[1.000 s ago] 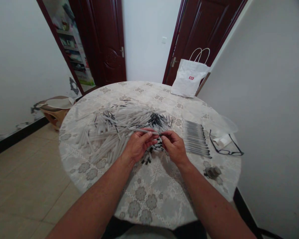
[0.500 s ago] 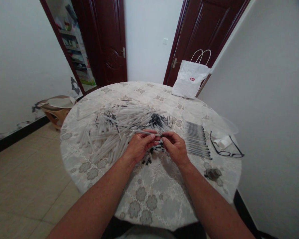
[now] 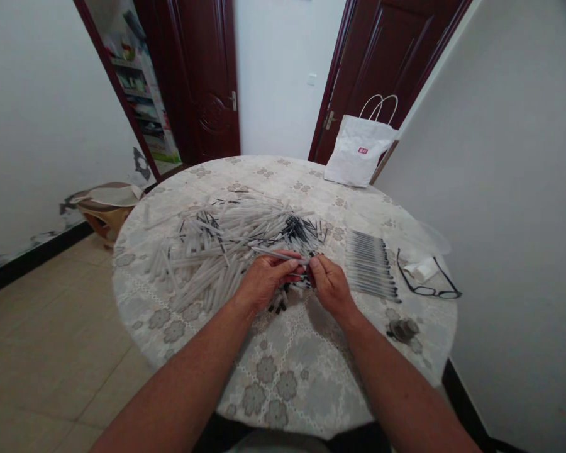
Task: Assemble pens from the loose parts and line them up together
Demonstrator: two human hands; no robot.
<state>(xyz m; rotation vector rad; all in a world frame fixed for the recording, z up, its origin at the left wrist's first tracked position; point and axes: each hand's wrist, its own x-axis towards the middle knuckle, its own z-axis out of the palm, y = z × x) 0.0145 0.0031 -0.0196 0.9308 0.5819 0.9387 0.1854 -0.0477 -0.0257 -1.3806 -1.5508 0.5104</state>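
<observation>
Head: slim, pale grey tube (image 3: 274,253)

The left forearm (image 3: 193,362) and right forearm (image 3: 396,371) were left bare, as were the left hand (image 3: 264,280) and right hand (image 3: 331,283). At the lower edge, a grey top (image 3: 278,442) was partly shown, flanked by black legwear (image 3: 224,434); its cut could not be made out.

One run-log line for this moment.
left hand: holding slim tube; right hand: pinching its right end; tube pile: beyond left hand; tube row: beside glasses
</observation>
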